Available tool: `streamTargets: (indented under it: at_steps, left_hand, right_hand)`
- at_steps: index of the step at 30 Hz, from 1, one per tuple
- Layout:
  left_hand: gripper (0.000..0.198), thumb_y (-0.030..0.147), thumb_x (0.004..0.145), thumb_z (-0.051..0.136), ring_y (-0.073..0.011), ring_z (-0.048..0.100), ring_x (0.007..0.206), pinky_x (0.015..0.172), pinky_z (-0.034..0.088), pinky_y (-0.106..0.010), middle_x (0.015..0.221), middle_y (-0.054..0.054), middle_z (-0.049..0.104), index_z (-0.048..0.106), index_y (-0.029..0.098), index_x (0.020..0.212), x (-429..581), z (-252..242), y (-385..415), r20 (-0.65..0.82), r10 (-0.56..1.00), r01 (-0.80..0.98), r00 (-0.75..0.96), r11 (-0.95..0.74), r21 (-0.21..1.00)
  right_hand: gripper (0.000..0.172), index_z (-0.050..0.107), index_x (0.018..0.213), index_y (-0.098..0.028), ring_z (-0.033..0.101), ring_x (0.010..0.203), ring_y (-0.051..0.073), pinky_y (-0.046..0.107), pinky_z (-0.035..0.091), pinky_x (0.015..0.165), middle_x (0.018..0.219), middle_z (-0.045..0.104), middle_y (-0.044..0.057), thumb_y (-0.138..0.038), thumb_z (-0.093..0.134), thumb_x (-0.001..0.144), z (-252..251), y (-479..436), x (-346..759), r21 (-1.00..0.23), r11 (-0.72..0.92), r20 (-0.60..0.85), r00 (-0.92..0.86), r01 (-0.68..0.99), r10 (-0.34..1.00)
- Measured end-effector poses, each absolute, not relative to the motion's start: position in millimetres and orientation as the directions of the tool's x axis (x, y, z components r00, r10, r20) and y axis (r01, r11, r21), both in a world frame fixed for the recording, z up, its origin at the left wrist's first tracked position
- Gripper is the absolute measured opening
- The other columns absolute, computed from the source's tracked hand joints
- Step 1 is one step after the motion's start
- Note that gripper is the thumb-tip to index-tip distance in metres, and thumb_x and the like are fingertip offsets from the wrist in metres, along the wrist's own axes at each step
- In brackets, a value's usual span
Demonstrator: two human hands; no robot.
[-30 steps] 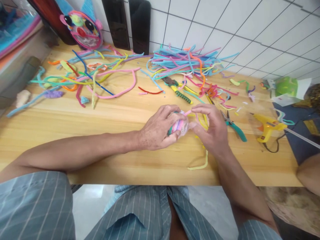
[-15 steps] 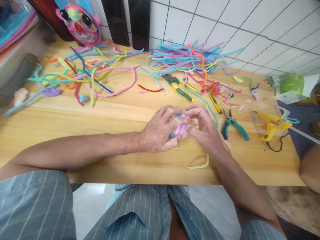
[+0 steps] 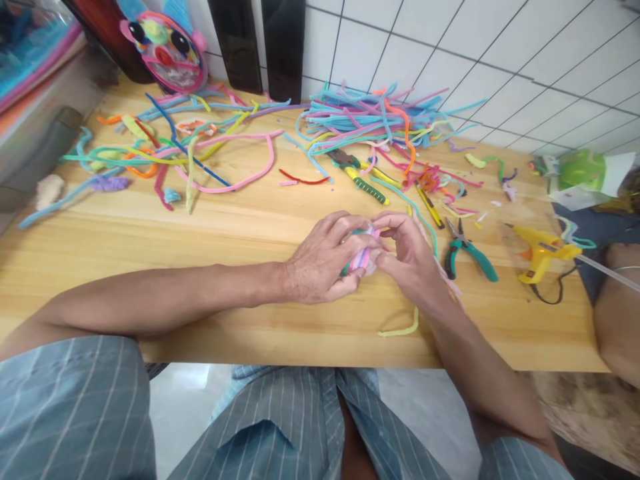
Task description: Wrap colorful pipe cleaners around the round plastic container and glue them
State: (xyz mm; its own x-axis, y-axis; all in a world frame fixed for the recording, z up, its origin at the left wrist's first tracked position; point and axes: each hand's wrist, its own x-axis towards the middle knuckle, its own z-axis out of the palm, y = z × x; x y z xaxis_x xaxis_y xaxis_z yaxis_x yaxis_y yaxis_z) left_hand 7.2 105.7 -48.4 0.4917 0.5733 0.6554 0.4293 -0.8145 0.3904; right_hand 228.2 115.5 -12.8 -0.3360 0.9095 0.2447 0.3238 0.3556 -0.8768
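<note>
My left hand (image 3: pixel 323 260) is closed round a small rounded piece wrapped in striped pipe cleaners (image 3: pixel 361 260), pink, purple and teal, with a whitish part at its right side. Fingers cover much of it. My right hand (image 3: pixel 410 257) pinches at its right edge with thumb and fingertips; the exact point of contact is partly hidden. A teal pipe cleaner (image 3: pixel 417 212) runs down beside my right hand, and pale pink strands show by the wrist. Below, a pale yellow pipe cleaner (image 3: pixel 400 332) lies bent on the table.
Green-handled pliers (image 3: pixel 470 257), a yellow glue gun (image 3: pixel 543 252), a yellow cutter (image 3: pixel 431 207) and yellow-green pliers (image 3: pixel 365 183) lie rightward and behind. Pipe cleaners (image 3: pixel 360 120) heap at the back. A decorated face figure (image 3: pixel 173 57) stands back left. Another person's arm (image 3: pixel 617 307) is at right.
The view has shifted slightly. Both hands stay at the wrapped piece, with only small finger movement in the right hand.
</note>
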Motion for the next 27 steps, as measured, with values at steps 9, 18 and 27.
streamTargets:
  at_steps: [9,18,27]
  left_hand:
    - [0.044,0.035,0.103,0.057,-0.0344,0.058,0.136,0.114,0.053,-0.058,0.147,-0.017,0.059,0.052,0.025,0.146,7.6,-43.6,103.8,0.652,0.584,0.441,0.483,-0.806,0.396]
    - [0.031,0.035,0.110,0.056,-0.0312,0.058,0.132,0.112,0.052,-0.052,0.140,-0.017,0.061,0.058,0.020,0.136,7.5,-43.7,107.8,0.701,0.583,0.384,0.409,-0.808,0.448]
    - [0.037,0.042,0.110,0.060,-0.0313,0.057,0.133,0.114,0.051,-0.053,0.141,-0.015,0.059,0.056,0.024,0.142,0.2,-45.1,108.9,0.669,0.614,0.370,0.418,-0.788,0.492]
  right_hand:
    - [0.037,0.064,0.125,-0.034,0.069,0.127,0.026,0.049,0.054,0.113,0.129,0.072,0.003,-0.027,0.072,0.089,-16.3,115.5,227.6,-0.852,0.379,0.265,-0.327,0.361,0.907]
    - [0.048,0.061,0.137,-0.033,0.065,0.141,0.032,0.056,0.054,0.120,0.144,0.068,0.010,-0.035,0.079,0.093,-6.6,106.6,232.3,-0.699,0.559,0.425,-0.369,0.446,0.826]
    - [0.061,0.054,0.153,-0.031,0.064,0.142,0.038,0.064,0.055,0.117,0.151,0.064,0.017,-0.037,0.078,0.097,-5.9,103.5,233.9,-0.411,0.715,0.496,-0.519,0.565,0.696]
